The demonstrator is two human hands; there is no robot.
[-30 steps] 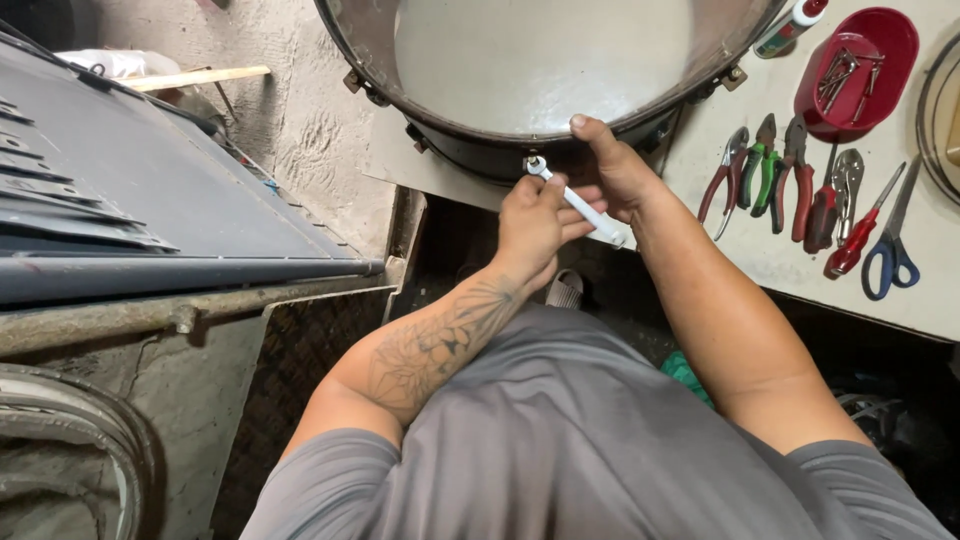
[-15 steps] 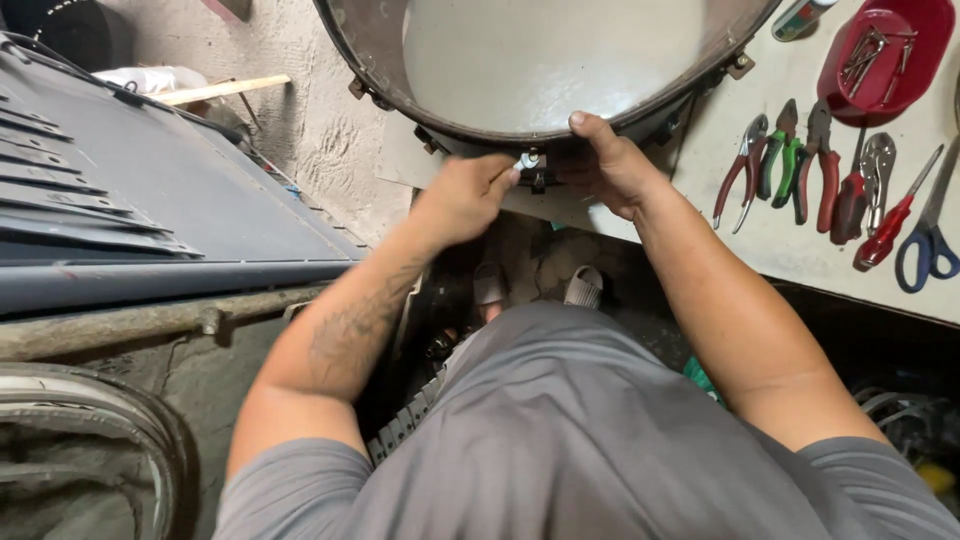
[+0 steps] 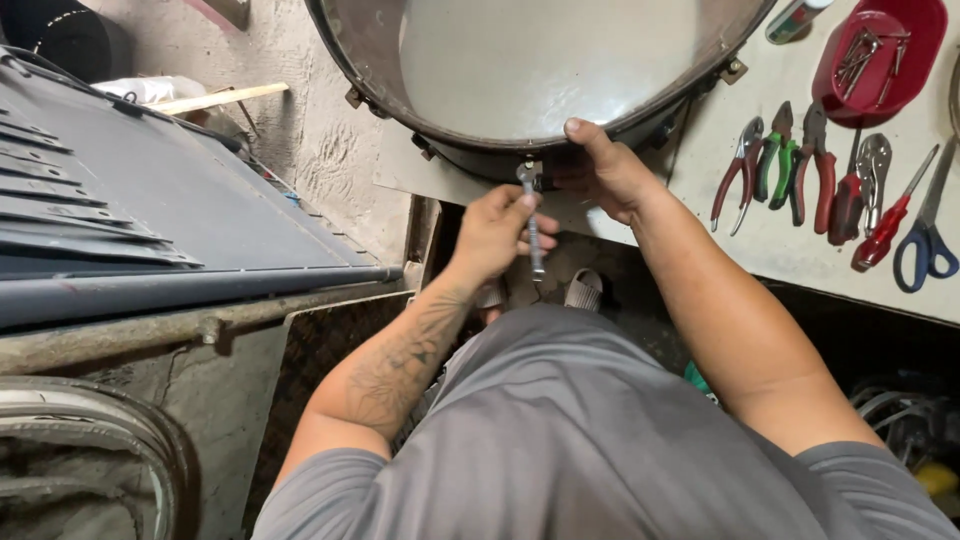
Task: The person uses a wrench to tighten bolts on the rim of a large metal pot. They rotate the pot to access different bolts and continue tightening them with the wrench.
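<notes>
My left hand (image 3: 495, 235) has dropped a little below the drum's rim since half a second ago, and the small wrench (image 3: 531, 220) now stands nearly upright in its closed fingers, its head up at a lug on the edge of the drum (image 3: 540, 70). My right hand (image 3: 600, 170) stays curled over that same rim just beside the lug, thumb on top.

The drum lies on a pale counter (image 3: 760, 230), overhanging its near edge. To the right lie pliers (image 3: 745, 165), a red screwdriver (image 3: 890, 220), blue-handled scissors (image 3: 925, 240) and a red tray (image 3: 880, 50) of small metal parts. A dark grey panel (image 3: 150, 200) fills the left, with a rough concrete wall behind it.

The wrench head is too small to tell its grip on the lug, and my shirt hides the floor below.
</notes>
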